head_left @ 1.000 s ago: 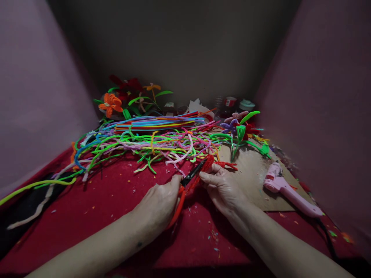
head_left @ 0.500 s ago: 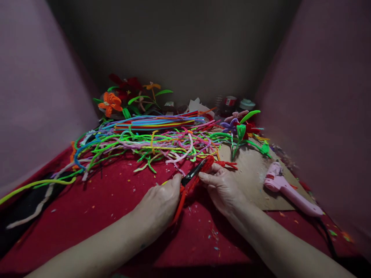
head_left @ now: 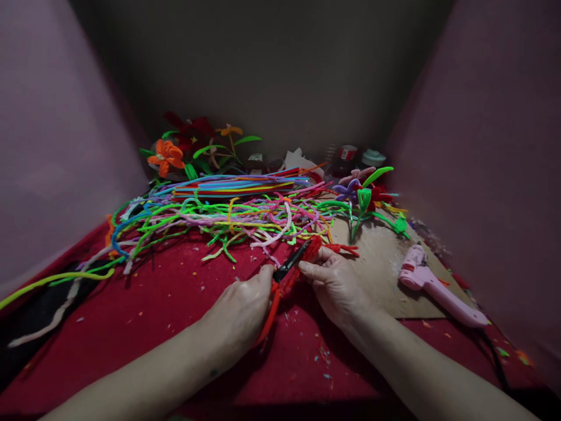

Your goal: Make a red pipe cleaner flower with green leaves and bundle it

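My left hand [head_left: 245, 301] is closed round the red handles of scissors [head_left: 290, 263], whose dark blades point up and to the right. Between the thumb and fingers of my right hand [head_left: 335, 280] is a red fuzzy pipe cleaner piece [head_left: 312, 250], with the blade tips touching it. Thin red ends [head_left: 344, 250] of pipe cleaner stick out beyond my right fingers. The palm side of my left hand is hidden, and so is part of the handles.
A tangle of coloured pipe cleaners [head_left: 228, 216] lies behind my hands. Finished pipe cleaner flowers [head_left: 166, 156] stand at the back left. To the right, a pink glue gun [head_left: 438, 286] rests partly on a cardboard sheet [head_left: 385, 269]. Small scraps dot the red cloth [head_left: 144, 345].
Both hands stay nearly in place. The scissors and the red pipe cleaner piece shift only very slightly.
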`<state>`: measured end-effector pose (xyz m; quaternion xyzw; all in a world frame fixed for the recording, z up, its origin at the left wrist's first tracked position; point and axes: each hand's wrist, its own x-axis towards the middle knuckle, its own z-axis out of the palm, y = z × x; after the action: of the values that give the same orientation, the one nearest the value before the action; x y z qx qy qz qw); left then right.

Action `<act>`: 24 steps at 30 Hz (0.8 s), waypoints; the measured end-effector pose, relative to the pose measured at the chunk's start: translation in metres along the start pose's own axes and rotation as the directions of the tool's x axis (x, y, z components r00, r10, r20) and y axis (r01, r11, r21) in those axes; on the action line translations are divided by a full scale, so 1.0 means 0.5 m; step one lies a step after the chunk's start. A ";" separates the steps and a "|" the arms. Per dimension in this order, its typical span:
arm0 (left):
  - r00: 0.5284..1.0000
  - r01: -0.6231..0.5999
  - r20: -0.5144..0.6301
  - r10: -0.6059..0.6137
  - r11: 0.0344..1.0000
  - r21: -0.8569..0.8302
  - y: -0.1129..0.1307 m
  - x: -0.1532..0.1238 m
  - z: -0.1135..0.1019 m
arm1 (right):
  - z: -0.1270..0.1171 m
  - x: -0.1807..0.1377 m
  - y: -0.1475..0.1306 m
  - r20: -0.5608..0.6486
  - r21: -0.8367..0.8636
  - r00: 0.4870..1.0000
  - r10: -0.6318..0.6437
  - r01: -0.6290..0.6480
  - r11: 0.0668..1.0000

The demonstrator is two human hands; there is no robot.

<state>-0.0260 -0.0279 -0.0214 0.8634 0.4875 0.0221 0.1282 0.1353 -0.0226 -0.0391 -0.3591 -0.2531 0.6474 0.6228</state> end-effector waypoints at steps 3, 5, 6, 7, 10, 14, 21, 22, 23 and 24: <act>1.000 -0.008 0.020 0.009 0.998 -0.066 -0.003 0.001 -0.002 | 0.001 -0.001 0.000 0.005 -0.003 1.000 -0.005 0.005 1.000; 1.000 -0.003 0.021 0.005 0.996 -0.091 -0.003 0.001 -0.004 | 0.000 -0.001 0.000 0.009 -0.005 1.000 -0.015 0.015 1.000; 1.000 0.006 0.013 -0.005 0.997 -0.082 -0.003 0.002 -0.004 | -0.001 0.000 0.000 0.010 -0.005 1.000 -0.018 0.018 1.000; 1.000 0.017 0.005 -0.017 0.998 -0.064 -0.002 0.002 -0.005 | -0.002 0.000 0.001 0.013 -0.005 1.000 -0.018 0.018 1.000; 0.999 0.038 -0.021 -0.038 0.999 -0.002 0.000 0.004 -0.005 | -0.003 0.001 0.001 0.019 -0.007 1.000 -0.009 0.009 1.000; 1.000 0.031 -0.005 -0.031 0.999 0.026 0.002 0.005 -0.005 | -0.003 0.000 0.004 0.031 -0.015 0.999 -0.009 0.009 1.000; 0.999 0.034 0.030 -0.035 0.999 0.037 0.007 0.005 -0.017 | -0.001 -0.002 0.007 0.042 -0.015 0.999 0.008 -0.007 1.000; 0.999 0.034 0.025 -0.035 0.999 0.034 0.007 0.006 -0.019 | 0.000 -0.003 0.006 0.035 -0.015 0.999 0.008 -0.007 1.000; 0.999 0.038 0.019 -0.039 0.999 0.035 0.006 0.006 -0.021 | 0.000 -0.003 0.006 0.028 -0.015 1.000 0.008 -0.008 1.000; 0.999 0.043 0.011 -0.044 0.998 0.039 0.005 0.005 -0.022 | 0.001 -0.003 0.005 0.023 -0.014 1.000 0.007 -0.007 1.000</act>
<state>-0.0241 -0.0247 -0.0104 0.8550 0.5058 0.0048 0.1146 0.1334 -0.0245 -0.0405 -0.3566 -0.2635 0.6521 0.6149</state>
